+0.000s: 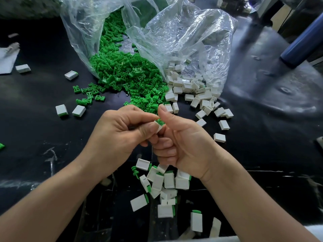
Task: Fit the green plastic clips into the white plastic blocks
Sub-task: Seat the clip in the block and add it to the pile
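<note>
My left hand (120, 131) pinches a small white block (158, 127) between thumb and fingers at the centre of the view. A green clip (160, 121) sticks out of the block's top, and my right hand (181, 144) meets it there with curled fingers and a raised thumb. Which hand bears on the clip is hidden. Behind my hands a heap of loose green clips (125, 75) spills from a clear bag. To its right lies a heap of white blocks (192, 88). Below my wrists sit several blocks with green clips in them (164, 182).
Two clear plastic bags (183, 35) lie open at the back on the black table (262, 137). Single fitted blocks (61, 110) are scattered at the left. A blue cylinder (304, 48) leans in at the upper right. Grey scraps lie at the far left edge.
</note>
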`<state>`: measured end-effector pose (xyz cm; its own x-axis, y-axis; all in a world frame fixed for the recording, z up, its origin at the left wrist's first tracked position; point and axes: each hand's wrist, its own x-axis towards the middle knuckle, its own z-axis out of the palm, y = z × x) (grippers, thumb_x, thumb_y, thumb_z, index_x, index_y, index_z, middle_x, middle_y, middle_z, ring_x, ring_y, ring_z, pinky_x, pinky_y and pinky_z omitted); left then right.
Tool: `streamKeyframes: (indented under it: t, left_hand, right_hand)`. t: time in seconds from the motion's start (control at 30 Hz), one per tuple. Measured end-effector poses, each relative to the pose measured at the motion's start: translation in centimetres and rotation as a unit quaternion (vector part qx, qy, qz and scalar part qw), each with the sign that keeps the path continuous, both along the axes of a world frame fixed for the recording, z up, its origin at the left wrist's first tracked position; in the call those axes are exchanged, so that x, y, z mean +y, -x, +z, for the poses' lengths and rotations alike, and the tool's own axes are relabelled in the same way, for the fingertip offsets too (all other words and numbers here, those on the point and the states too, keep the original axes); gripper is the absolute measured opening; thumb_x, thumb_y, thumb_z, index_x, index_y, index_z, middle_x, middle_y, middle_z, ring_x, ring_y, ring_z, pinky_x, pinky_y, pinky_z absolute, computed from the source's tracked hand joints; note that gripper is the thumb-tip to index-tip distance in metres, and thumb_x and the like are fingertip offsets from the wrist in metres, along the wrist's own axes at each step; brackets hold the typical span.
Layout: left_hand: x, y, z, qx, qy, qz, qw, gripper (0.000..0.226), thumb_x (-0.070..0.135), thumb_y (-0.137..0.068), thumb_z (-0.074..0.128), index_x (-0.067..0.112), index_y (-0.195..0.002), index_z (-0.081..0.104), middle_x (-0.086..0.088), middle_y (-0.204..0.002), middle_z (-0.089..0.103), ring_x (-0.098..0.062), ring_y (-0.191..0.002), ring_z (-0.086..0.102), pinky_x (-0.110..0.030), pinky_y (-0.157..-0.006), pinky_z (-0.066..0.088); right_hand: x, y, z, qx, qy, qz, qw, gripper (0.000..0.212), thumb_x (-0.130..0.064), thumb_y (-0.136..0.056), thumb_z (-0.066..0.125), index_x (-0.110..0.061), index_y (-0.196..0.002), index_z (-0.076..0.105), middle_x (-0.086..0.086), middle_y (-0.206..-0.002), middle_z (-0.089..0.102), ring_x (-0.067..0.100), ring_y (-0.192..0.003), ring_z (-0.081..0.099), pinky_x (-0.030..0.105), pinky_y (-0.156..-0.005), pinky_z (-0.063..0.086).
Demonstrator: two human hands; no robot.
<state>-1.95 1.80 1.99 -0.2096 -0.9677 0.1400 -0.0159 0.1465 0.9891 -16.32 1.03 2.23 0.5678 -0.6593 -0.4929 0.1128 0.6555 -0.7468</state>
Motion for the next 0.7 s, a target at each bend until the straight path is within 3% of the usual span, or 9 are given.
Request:
streamKeyframes:
  t: [0.27,0.5,0.6,0.63,0.7]
  left_hand:
    - [0.0,-0.2,0.4,0.007,0.0,-0.039,0.999,0.007,0.015,-0.067,0.072,0.022,-0.067,0.074,0.002,-0.063,0.057,-0.008,-0.059,0.055,-0.017,-0.053,0.044]
    - [0.1,-0.2,0.7,0.055,-0.046,-0.039,0.997,0.011,0.015,-0.058,0.069,0.016,-0.068,0.074,0.0,-0.064,0.059,-0.013,-0.058,0.059,-0.018,-0.06,0.051]
    - [-0.1,-0.5,0.4,0.1,-0.067,-0.034,0.992,0.033,0.007,-0.054,0.082,0.016,-0.085,0.074,-0.002,-0.07,0.068,-0.011,-0.065,0.064,-0.017,-0.064,0.052]
    - [-0.1,-0.5,0.4,0.122,-0.073,-0.045,0.989,0.037,0.016,-0.058,0.081,0.018,-0.094,0.072,-0.003,-0.076,0.069,-0.012,-0.073,0.065,-0.019,-0.07,0.052]
    - [0.1,-0.3,0.3,0.124,-0.083,-0.066,0.987,0.066,0.047,-0.052,0.082,0.02,-0.109,0.064,0.001,-0.093,0.07,-0.011,-0.09,0.065,-0.02,-0.079,0.051]
  right_hand:
    - [0.3,-0.8,-0.2,-0.017,-0.01,0.0,1.0,0.045,-0.06,-0.061,0.05,-0.018,-0.047,0.043,-0.01,-0.036,0.025,0.005,-0.031,0.02,0.022,-0.04,0.012]
    - [0.3,-0.9,0.4,0.045,0.042,-0.001,0.998,0.045,-0.059,-0.064,0.045,-0.016,-0.052,0.042,-0.009,-0.039,0.026,0.005,-0.035,0.019,0.024,-0.043,0.01]
    - [0.3,-1.0,0.6,0.034,0.058,-0.065,0.996,0.038,-0.049,-0.072,0.048,-0.017,-0.054,0.039,-0.009,-0.041,0.023,0.005,-0.037,0.017,0.025,-0.045,0.008]
    - [0.3,-0.9,0.5,0.032,0.072,-0.083,0.993,0.037,-0.047,-0.075,0.048,-0.018,-0.054,0.039,-0.01,-0.042,0.023,0.006,-0.038,0.016,0.025,-0.045,0.008]
    - [0.7,-1.4,0.6,0.042,0.123,-0.106,0.986,0.041,-0.043,-0.086,0.044,-0.021,-0.051,0.042,-0.012,-0.041,0.026,0.005,-0.039,0.019,0.023,-0.045,0.011]
